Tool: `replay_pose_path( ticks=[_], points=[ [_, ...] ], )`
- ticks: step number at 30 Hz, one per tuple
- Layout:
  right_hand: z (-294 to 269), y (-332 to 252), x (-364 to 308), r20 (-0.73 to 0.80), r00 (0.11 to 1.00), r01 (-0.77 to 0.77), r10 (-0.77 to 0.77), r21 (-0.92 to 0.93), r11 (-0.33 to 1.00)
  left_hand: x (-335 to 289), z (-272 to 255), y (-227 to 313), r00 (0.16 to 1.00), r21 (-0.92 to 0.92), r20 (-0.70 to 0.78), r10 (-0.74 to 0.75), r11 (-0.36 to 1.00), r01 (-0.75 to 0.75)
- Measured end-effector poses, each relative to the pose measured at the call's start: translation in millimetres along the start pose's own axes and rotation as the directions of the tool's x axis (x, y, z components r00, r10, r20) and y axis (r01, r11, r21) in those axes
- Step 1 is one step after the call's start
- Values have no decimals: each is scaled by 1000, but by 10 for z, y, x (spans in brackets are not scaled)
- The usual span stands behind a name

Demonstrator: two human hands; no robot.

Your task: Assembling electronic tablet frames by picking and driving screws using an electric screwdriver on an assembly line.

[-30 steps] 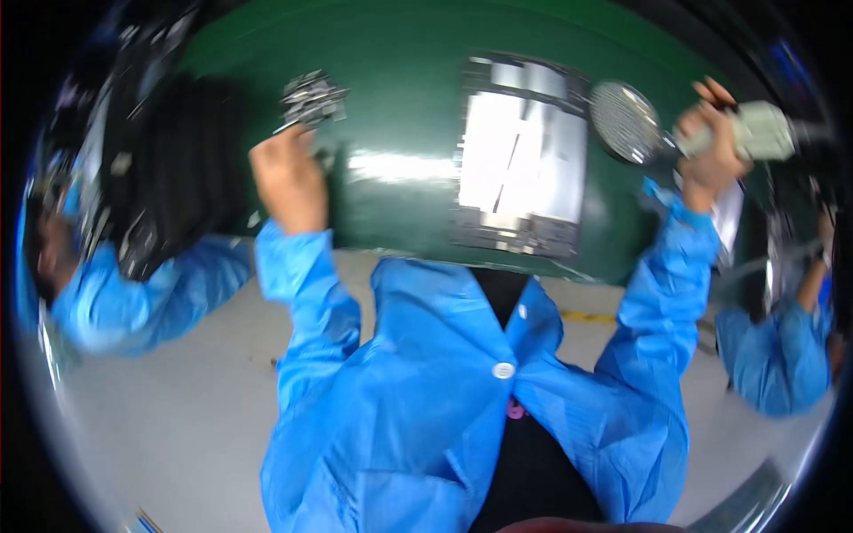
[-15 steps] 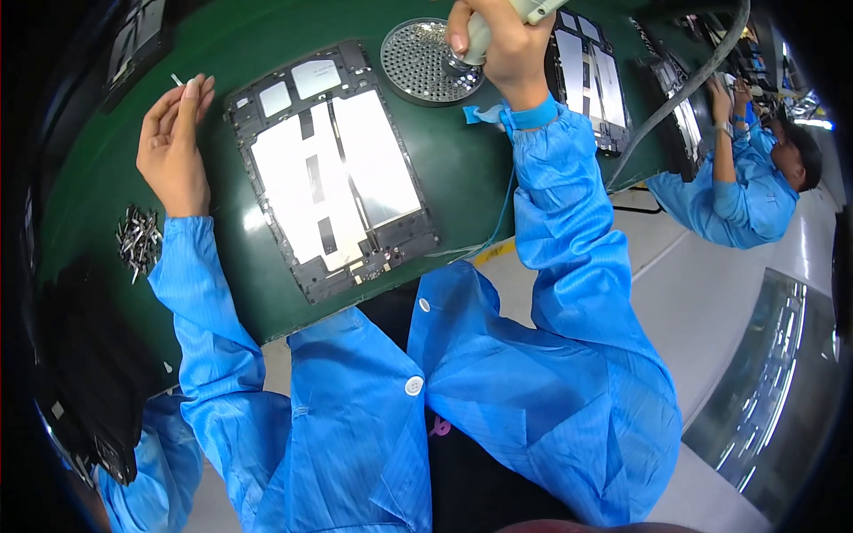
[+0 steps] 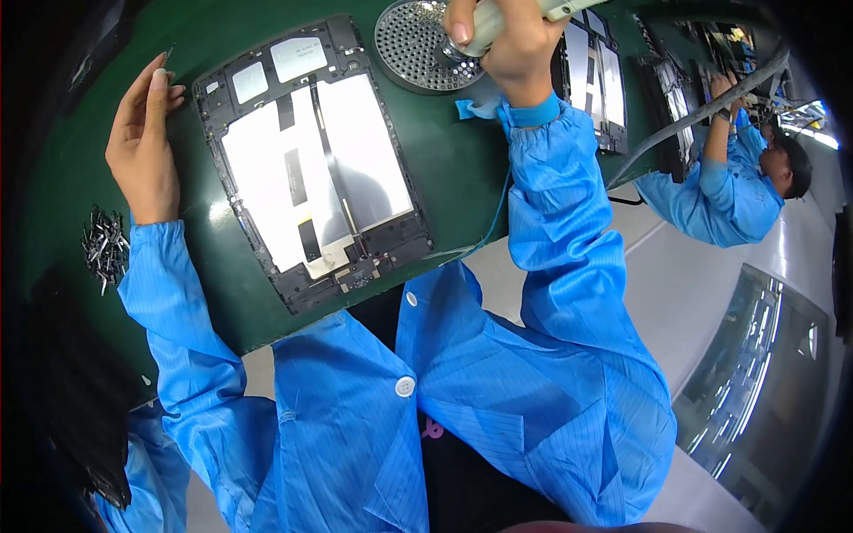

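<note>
tool (image 3: 524,11) cut off at top edge. right hand (image 3: 498,40) grips it over perforated round tray (image 3: 410,49). left hand (image 3: 144,142), fingers extended, pinches something tiny beside open tablet (image 3: 311,160).

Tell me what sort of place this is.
Probably an electronics assembly line: an opened tablet lies on a green bench, the right hand holds a powered screwdriver over a perforated screw tray.

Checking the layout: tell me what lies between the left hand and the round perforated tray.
In the head view, the opened tablet lies on the green mat between the left hand and the round perforated tray.
</note>
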State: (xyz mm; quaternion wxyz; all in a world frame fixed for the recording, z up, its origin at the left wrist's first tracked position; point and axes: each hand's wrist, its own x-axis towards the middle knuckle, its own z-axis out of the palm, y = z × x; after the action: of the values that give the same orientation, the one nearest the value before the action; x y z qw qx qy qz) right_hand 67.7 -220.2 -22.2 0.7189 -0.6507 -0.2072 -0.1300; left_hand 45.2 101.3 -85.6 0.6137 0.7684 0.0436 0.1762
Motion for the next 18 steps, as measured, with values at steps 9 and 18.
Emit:
replay_pose_path(
  ticks=[9, 18],
  points=[
    [-53, 35, 11, 4, 997, 70, -71, 109, 992, 33, 28, -12, 1000, -29, 9, -18, 999, 18],
    [-58, 43, -21, -25, 998, 57, -60, -109, 992, 25, 14, 6, 1000, 30, -3, -19, 999, 20]
  ],
)
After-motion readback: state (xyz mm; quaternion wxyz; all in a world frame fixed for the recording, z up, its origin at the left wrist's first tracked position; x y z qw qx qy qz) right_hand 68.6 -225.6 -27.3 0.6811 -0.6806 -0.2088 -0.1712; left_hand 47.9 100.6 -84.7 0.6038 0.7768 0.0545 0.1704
